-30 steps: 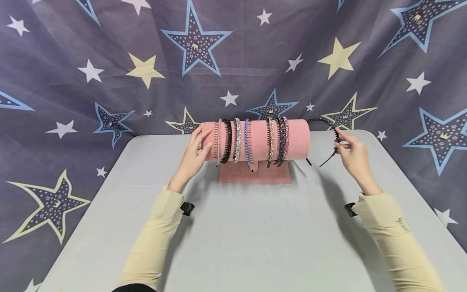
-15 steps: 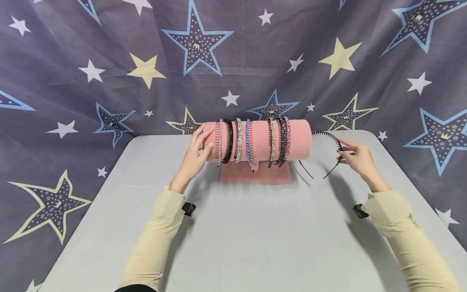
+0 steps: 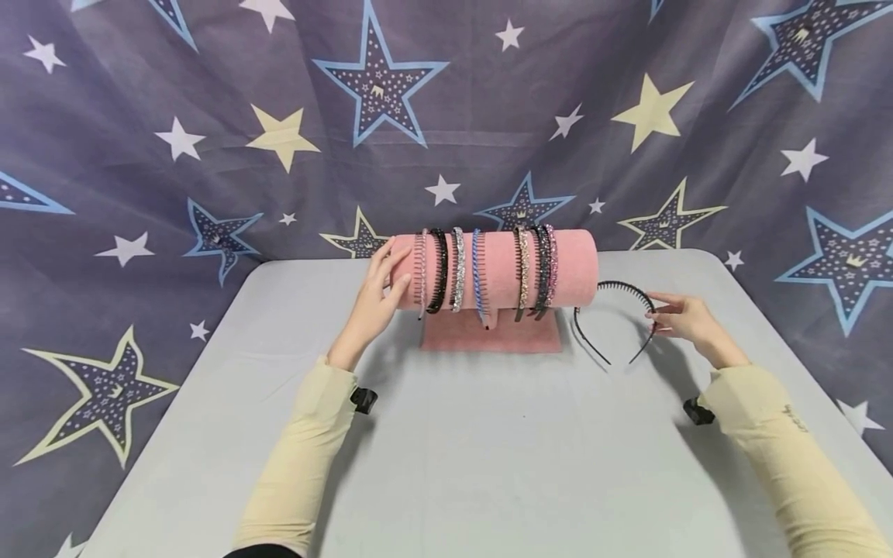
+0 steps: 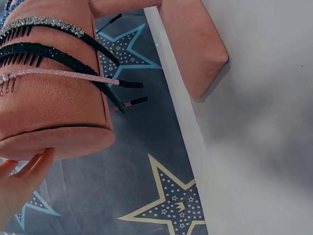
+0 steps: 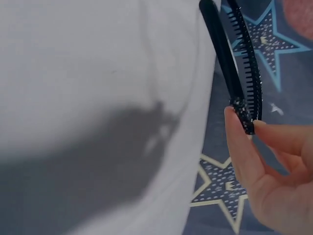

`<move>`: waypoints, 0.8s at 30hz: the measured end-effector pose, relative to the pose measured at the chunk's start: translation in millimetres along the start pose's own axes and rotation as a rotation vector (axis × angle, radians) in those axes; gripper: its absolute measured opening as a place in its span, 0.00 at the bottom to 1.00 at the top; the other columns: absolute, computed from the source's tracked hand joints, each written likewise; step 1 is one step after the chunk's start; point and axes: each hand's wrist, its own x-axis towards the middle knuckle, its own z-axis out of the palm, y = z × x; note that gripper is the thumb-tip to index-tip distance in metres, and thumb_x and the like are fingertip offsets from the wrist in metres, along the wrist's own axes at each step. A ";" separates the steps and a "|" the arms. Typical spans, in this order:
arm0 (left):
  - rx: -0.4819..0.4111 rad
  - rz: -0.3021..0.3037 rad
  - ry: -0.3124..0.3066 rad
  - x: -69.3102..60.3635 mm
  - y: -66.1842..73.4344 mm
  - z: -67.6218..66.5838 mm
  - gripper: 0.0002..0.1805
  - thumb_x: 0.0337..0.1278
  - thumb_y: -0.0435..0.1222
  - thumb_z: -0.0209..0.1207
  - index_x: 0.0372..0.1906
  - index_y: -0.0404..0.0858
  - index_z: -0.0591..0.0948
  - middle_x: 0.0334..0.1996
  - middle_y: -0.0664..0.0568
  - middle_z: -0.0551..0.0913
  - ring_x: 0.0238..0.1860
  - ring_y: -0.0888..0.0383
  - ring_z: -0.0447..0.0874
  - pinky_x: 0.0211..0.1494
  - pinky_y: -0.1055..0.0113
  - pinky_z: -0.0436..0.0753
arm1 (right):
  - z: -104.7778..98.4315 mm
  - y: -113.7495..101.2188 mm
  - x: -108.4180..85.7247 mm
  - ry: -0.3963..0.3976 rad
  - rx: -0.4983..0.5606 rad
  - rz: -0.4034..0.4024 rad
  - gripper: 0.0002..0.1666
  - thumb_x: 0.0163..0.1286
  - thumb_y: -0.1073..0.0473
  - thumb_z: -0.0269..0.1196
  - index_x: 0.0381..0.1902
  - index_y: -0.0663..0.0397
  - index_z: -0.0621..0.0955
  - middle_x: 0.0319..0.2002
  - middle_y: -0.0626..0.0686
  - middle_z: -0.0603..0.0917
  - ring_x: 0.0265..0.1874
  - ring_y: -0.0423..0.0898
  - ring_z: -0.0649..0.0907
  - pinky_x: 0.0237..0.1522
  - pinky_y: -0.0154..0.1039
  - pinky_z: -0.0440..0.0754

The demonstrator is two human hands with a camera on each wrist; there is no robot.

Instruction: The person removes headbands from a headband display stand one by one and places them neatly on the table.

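Note:
A pink padded roll stand (image 3: 505, 271) bears several toothed headbands, among them a blue one (image 3: 477, 271), a silver glittery one (image 3: 458, 270) and a black one (image 3: 441, 271). My left hand (image 3: 372, 304) holds the stand's left end, fingers over the top and thumb at the front. In the left wrist view its fingertips touch the round end face. Right of the stand, my right hand (image 3: 687, 322) pinches one side of a black toothed headband (image 3: 631, 287) between thumb and fingers. Its tips point down, and the stand's end hides part of its far arm.
The stand's flat pink base (image 3: 491, 333) sits on a pale grey table (image 3: 488, 465). Behind the table hangs a dark cloth (image 3: 446, 124) printed with stars. On the right of the roll, gold, dark and pink glittery headbands (image 3: 551, 267) stand close together.
My right hand has moved down and slightly right, away from the roll, lowering the black headband with it. More of the band's arch and both its tips now show. My left hand stays put.

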 end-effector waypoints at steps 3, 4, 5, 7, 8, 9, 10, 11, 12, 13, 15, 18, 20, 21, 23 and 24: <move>0.013 -0.008 0.000 -1.9 12.3 -2.0 0.21 0.58 0.25 0.47 0.58 0.25 0.65 0.64 0.35 0.52 0.63 0.41 0.53 0.58 0.51 0.67 | -1.2 6.5 0.8 -0.031 0.015 0.031 0.31 0.63 0.75 0.47 0.62 0.77 0.50 0.24 0.35 0.80 0.25 0.35 0.81 0.34 0.32 0.81; 0.015 -0.007 0.001 -2.0 12.8 -2.1 0.21 0.58 0.26 0.47 0.58 0.25 0.65 0.64 0.35 0.52 0.63 0.41 0.54 0.58 0.52 0.68 | -1.5 8.9 1.4 -0.039 0.020 0.036 0.31 0.63 0.75 0.47 0.61 0.78 0.49 0.25 0.36 0.80 0.25 0.36 0.81 0.34 0.32 0.81; 0.015 -0.007 0.000 -2.1 13.2 -2.2 0.21 0.58 0.26 0.47 0.58 0.25 0.65 0.64 0.35 0.52 0.63 0.41 0.54 0.58 0.52 0.68 | -1.8 11.1 1.9 -0.045 0.029 0.043 0.31 0.63 0.75 0.47 0.61 0.78 0.49 0.25 0.37 0.81 0.26 0.36 0.81 0.35 0.32 0.81; 0.017 -0.004 -0.002 -2.0 14.2 -2.2 0.21 0.58 0.25 0.47 0.58 0.25 0.65 0.64 0.35 0.52 0.63 0.41 0.54 0.58 0.51 0.68 | -1.6 14.0 1.9 -0.053 0.036 0.054 0.32 0.63 0.75 0.47 0.61 0.78 0.48 0.26 0.38 0.81 0.26 0.37 0.82 0.35 0.32 0.81; 0.017 -0.003 -0.002 -1.9 14.0 -2.2 0.21 0.58 0.25 0.47 0.58 0.25 0.65 0.64 0.35 0.52 0.63 0.41 0.55 0.58 0.51 0.68 | -1.4 15.0 1.8 -0.057 0.036 0.058 0.32 0.63 0.75 0.47 0.61 0.79 0.48 0.26 0.39 0.81 0.26 0.37 0.82 0.35 0.32 0.81; 0.014 0.001 -0.002 -2.0 13.7 -2.2 0.21 0.58 0.25 0.47 0.58 0.25 0.65 0.64 0.35 0.52 0.62 0.41 0.55 0.58 0.51 0.68 | -1.0 15.7 1.8 -0.059 0.044 0.063 0.32 0.63 0.75 0.47 0.61 0.79 0.48 0.26 0.39 0.81 0.26 0.37 0.82 0.35 0.32 0.81; 0.012 0.004 -0.003 -2.1 13.4 -2.0 0.21 0.58 0.26 0.48 0.58 0.25 0.65 0.64 0.35 0.52 0.62 0.41 0.55 0.58 0.51 0.68 | -0.7 16.2 1.5 -0.062 0.046 0.066 0.32 0.63 0.75 0.47 0.61 0.79 0.48 0.26 0.39 0.81 0.26 0.37 0.82 0.35 0.32 0.81; 0.012 0.006 -0.003 -2.1 12.9 -2.0 0.21 0.58 0.26 0.48 0.58 0.25 0.65 0.64 0.35 0.52 0.62 0.41 0.55 0.58 0.51 0.68 | -0.3 16.6 1.2 -0.062 0.048 0.072 0.32 0.63 0.75 0.47 0.62 0.78 0.48 0.26 0.40 0.81 0.26 0.37 0.82 0.35 0.32 0.81; 0.011 0.010 -0.002 -2.1 12.7 -1.9 0.21 0.58 0.26 0.48 0.58 0.26 0.65 0.64 0.35 0.53 0.62 0.41 0.55 0.57 0.51 0.68 | 0.0 17.3 1.4 -0.063 0.051 0.078 0.32 0.63 0.75 0.47 0.62 0.78 0.48 0.26 0.40 0.81 0.26 0.37 0.82 0.35 0.32 0.81; 0.010 0.011 -0.002 -2.2 12.5 -2.0 0.21 0.58 0.26 0.48 0.58 0.26 0.65 0.64 0.35 0.53 0.62 0.41 0.56 0.57 0.51 0.69 | 0.1 18.3 1.9 -0.062 0.052 0.085 0.33 0.63 0.75 0.47 0.62 0.78 0.48 0.26 0.40 0.81 0.26 0.37 0.82 0.35 0.32 0.81; 0.008 0.011 -0.002 -2.0 11.9 -2.0 0.21 0.58 0.26 0.48 0.58 0.26 0.65 0.64 0.35 0.52 0.62 0.41 0.56 0.57 0.51 0.69 | 0.2 20.6 3.0 -0.059 0.057 0.096 0.33 0.63 0.75 0.47 0.62 0.77 0.47 0.26 0.41 0.80 0.26 0.37 0.82 0.36 0.32 0.81; 0.006 0.008 -0.002 -1.8 12.0 -2.2 0.21 0.58 0.25 0.48 0.58 0.26 0.65 0.64 0.36 0.52 0.62 0.41 0.56 0.57 0.51 0.69 | 0.1 23.7 4.2 -0.055 0.055 0.102 0.33 0.62 0.75 0.46 0.62 0.77 0.47 0.26 0.41 0.80 0.26 0.37 0.82 0.36 0.32 0.81; 0.006 0.006 -0.002 -1.8 11.9 -2.1 0.21 0.58 0.25 0.48 0.58 0.26 0.65 0.64 0.35 0.52 0.62 0.41 0.56 0.57 0.51 0.69 | 0.0 25.7 4.6 -0.051 0.057 0.101 0.32 0.62 0.75 0.46 0.62 0.77 0.48 0.26 0.41 0.80 0.26 0.37 0.82 0.36 0.33 0.81; 0.007 0.006 -0.002 -1.9 12.0 -2.1 0.21 0.58 0.25 0.48 0.58 0.26 0.65 0.64 0.35 0.52 0.62 0.41 0.56 0.57 0.51 0.69 | 0.0 26.9 4.8 -0.051 0.059 0.099 0.32 0.63 0.75 0.46 0.62 0.77 0.48 0.26 0.41 0.81 0.26 0.37 0.82 0.36 0.33 0.81; 0.009 0.005 -0.002 -2.2 12.0 -2.0 0.21 0.58 0.25 0.48 0.58 0.26 0.65 0.64 0.34 0.52 0.62 0.41 0.56 0.57 0.51 0.69 | 0.0 29.8 5.3 -0.053 0.072 0.100 0.32 0.63 0.75 0.46 0.62 0.77 0.48 0.27 0.43 0.81 0.26 0.37 0.82 0.36 0.33 0.81; 0.008 0.005 -0.003 -2.4 11.8 -1.9 0.21 0.58 0.25 0.48 0.58 0.26 0.65 0.64 0.34 0.52 0.62 0.40 0.56 0.57 0.51 0.69 | 0.0 31.5 5.7 -0.054 0.079 0.103 0.32 0.63 0.75 0.46 0.62 0.77 0.47 0.27 0.43 0.81 0.26 0.38 0.82 0.35 0.33 0.81</move>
